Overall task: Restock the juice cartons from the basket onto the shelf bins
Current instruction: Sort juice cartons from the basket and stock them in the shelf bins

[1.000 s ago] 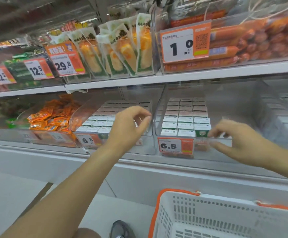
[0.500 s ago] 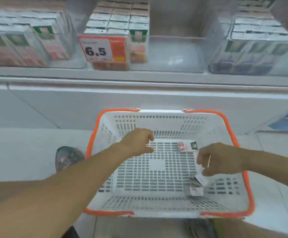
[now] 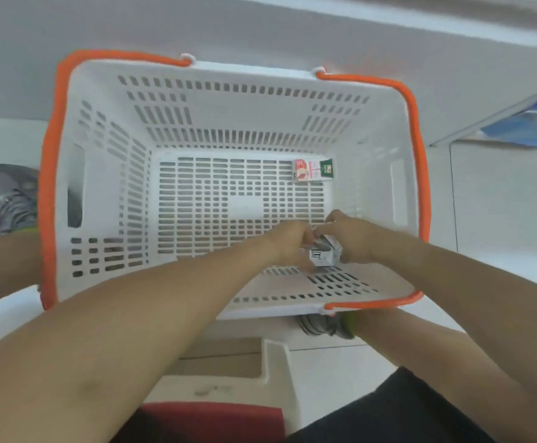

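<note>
Head view shows us nearly done: our left hand [image 3: 292, 243] and right hand [image 3: 353, 238] together grip one carton [image 3: 323, 254], leaving another carton [image 3: 313, 170] in the basket [image 3: 107, 174].

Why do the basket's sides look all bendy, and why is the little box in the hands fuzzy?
Head view: the wide-angle lens bows the basket rim outward, so straight edges curve. Head view: the carton gripped between the left hand and right hand is smeared by motion blur, its print unreadable. Head view: the other carton lying on the basket floor is sharper; lighting is soft, without hard shadows.
</note>
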The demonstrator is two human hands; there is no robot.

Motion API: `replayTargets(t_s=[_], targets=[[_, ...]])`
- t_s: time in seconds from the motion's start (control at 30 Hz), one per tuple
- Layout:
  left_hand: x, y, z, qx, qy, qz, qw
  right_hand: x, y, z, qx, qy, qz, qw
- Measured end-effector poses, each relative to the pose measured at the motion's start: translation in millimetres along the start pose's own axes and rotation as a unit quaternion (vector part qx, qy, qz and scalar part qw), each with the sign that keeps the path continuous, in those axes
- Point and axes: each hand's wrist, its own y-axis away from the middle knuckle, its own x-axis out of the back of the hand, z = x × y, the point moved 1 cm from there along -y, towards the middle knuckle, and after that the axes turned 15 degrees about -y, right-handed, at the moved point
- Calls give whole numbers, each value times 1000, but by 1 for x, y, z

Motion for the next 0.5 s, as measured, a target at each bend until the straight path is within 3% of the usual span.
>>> replayTargets(t_s=[0.27,0.43,0.5], targets=[[-9,-14,-8,-48,6,13,999,7,-10,9,-12,-68,133,989],[-10,-17,-16,21,46,100,994,38,1,0,-17,-96,188,977],[-15,-20,-19,68,126,102,984,50,15,-6,-8,-101,214,972]])
